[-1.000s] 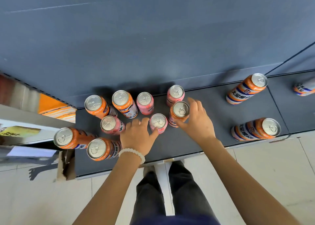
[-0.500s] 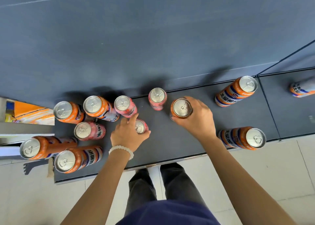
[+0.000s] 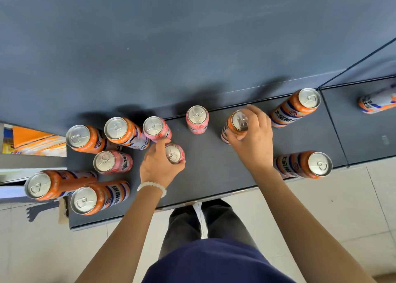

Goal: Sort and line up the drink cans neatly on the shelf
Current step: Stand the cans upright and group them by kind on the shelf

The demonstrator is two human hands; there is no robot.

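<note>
Tall orange cans and short pink cans stand on a dark grey shelf (image 3: 205, 175). My left hand (image 3: 158, 167) grips a pink can (image 3: 174, 153) near the shelf's middle. My right hand (image 3: 252, 139) grips an orange can (image 3: 234, 125) by its top, to the right of a lone pink can (image 3: 197, 118) at the back. Two more pink cans (image 3: 156, 128) (image 3: 111, 161) and several orange cans (image 3: 85, 139) (image 3: 123, 131) (image 3: 49, 184) (image 3: 96, 197) crowd the left end. Two orange cans (image 3: 297, 107) (image 3: 306, 164) stand at the right.
A dark grey back panel (image 3: 192, 47) rises behind the shelf. A neighbouring shelf section to the right holds another orange can (image 3: 378, 102). Orange packaging (image 3: 34, 141) shows at the far left. Pale floor tiles (image 3: 321, 207) and my dark trousers lie below the shelf's front edge.
My right hand has carried its orange can rightward, away from the lone pink can and toward the right-hand orange cans. My left hand keeps its hold on the pink can.
</note>
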